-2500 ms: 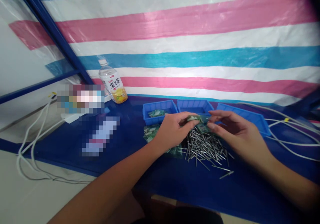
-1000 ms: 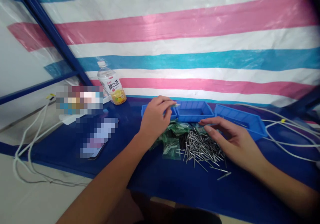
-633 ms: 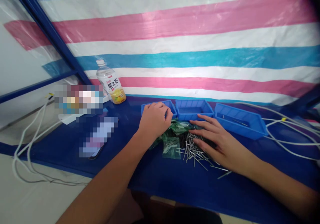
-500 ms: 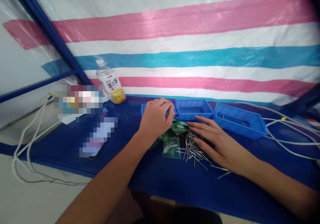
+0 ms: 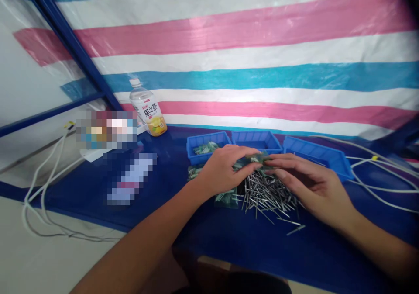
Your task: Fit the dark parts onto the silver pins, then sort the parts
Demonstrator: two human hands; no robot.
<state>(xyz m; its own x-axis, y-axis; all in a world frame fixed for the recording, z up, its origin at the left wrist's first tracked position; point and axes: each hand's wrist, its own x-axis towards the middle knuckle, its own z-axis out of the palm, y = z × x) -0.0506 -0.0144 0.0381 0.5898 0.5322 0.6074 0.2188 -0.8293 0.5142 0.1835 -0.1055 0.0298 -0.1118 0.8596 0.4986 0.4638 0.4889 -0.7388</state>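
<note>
My left hand (image 5: 227, 169) pinches a small green-tinted plastic bag (image 5: 257, 158) between thumb and fingers. From the other side, the fingertips of my right hand (image 5: 316, 187) close on the bag's right end. Its contents are mostly hidden. Below the hands lies a heap of thin silvery metal pins (image 5: 268, 195), resembling blind rivets. Another clear bag (image 5: 227, 198) with pale slim pieces lies left of the heap, partly beneath my left hand. More small bags (image 5: 195, 171) show behind my left wrist.
Three blue bins stand behind the hands: the left bin (image 5: 209, 156) holds small bags, beside a middle bin (image 5: 257, 142) and a right bin (image 5: 330, 162). A drink bottle (image 5: 150, 110), a blurred phone (image 5: 132, 180) and white cables (image 5: 386, 189) lie around the blue table (image 5: 183, 224).
My left hand has moved from over the left bin to above the pins and now grips a small bag. My right hand has shifted slightly right, its fingers closing on the bag.
</note>
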